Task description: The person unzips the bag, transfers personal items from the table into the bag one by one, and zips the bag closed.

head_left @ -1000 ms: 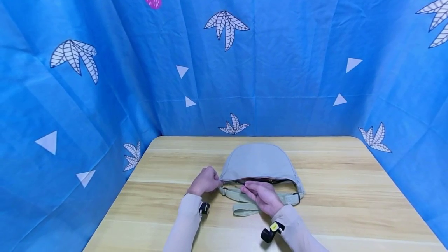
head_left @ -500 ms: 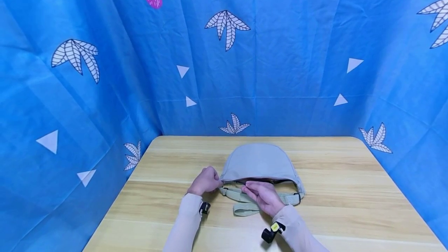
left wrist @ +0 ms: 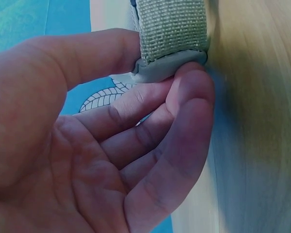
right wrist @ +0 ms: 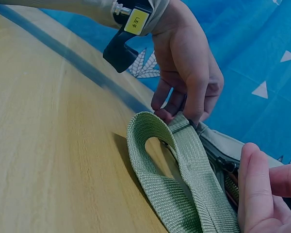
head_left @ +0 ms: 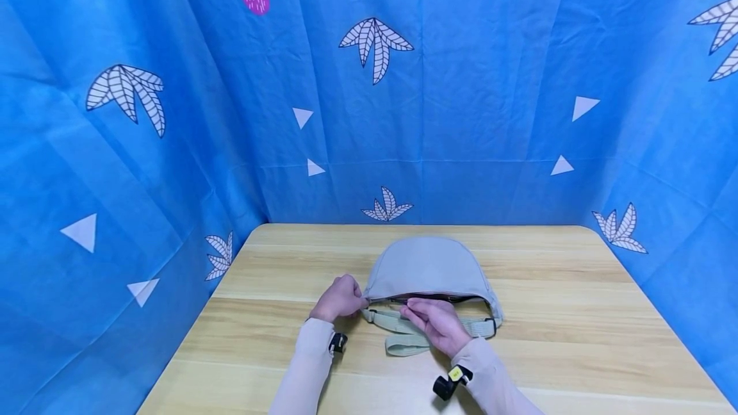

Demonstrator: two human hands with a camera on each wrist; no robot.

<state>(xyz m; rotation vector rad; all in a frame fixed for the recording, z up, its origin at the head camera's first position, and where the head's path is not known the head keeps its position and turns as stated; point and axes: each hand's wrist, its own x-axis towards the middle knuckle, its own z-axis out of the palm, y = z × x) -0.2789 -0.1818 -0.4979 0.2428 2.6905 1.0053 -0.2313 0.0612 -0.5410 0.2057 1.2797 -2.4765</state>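
A pale grey half-moon bag (head_left: 426, 268) lies on the table, its zipped opening toward me and partly parted, dark inside. My left hand (head_left: 339, 298) pinches the bag's left corner between thumb and fingers, where the green webbing strap (left wrist: 173, 29) joins a grey tab (left wrist: 157, 70). At the opening, my right hand (head_left: 435, 322) holds its thumb and finger together by the dark zipper slider (right wrist: 228, 165). They seem to pinch its pull, which the fingers mostly hide. The strap, with a loose loop (right wrist: 145, 141), lies in front of the bag, partly under my right hand.
A light wood table (head_left: 565, 338) bears the bag. Blue patterned cloth (head_left: 478, 107) hangs behind the table and along both sides. Small black wrist cameras (head_left: 445, 387) are worn on both sleeved wrists.
My right hand has shifted very slightly to the right along the bag's opening. My left hand keeps its hold on the corner, and the bag lies as before.
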